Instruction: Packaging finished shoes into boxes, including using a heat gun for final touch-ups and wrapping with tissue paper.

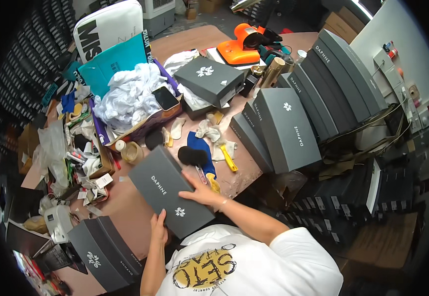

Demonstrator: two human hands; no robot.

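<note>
A dark grey shoebox (162,190) with a pale flower mark and lettering on its lid lies tilted in front of me at the table's near edge. My left hand (159,229) grips its near left edge, thumb up along the side. Across the right edge lies my right hand (202,191), thumb on the lid and fingers at the box's side, partly hidden. Just beyond that hand are a black round-headed brush or sponge (192,156), a blue cloth (207,163) and a yellow-handled tool (229,159).
Stacked grey shoeboxes (291,130) stand on the right, others (103,251) at lower left. A box of crumpled white paper (128,98) with a phone (165,98) on it sits behind. Another shoebox (209,79), a small jar (131,152) and an orange device (239,49) are farther back.
</note>
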